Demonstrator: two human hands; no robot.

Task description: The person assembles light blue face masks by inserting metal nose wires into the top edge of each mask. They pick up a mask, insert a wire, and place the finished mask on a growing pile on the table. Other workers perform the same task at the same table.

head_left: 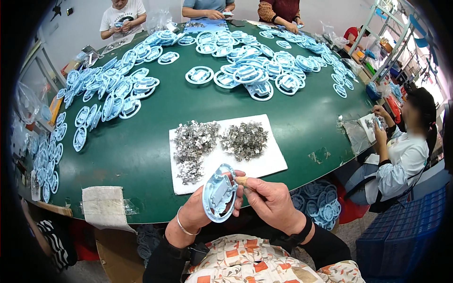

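Note:
My left hand [192,213] grips a light blue oval plastic housing [220,192], its ribbed, hollow side facing up. Fingers of that hand show behind and through the openings of the rim. At the housing's right edge, my right hand [276,203] has thumb and index finger pinched together. A tan covering [241,180] sits at its fingertip, against the rim; anything small in the pinch is hidden. Just beyond my hands, a white foam sheet [277,162] bears two heaps of small silvery metal clips, a left heap [194,144] and a right heap [245,140].
Many blue housings [250,73] are piled across the green table [151,165]. A whitish cloth [104,205] is taped at the near left edge. More housings [323,205] lie below the edge at right. A co-worker [401,155] sits at right; others work along the far side.

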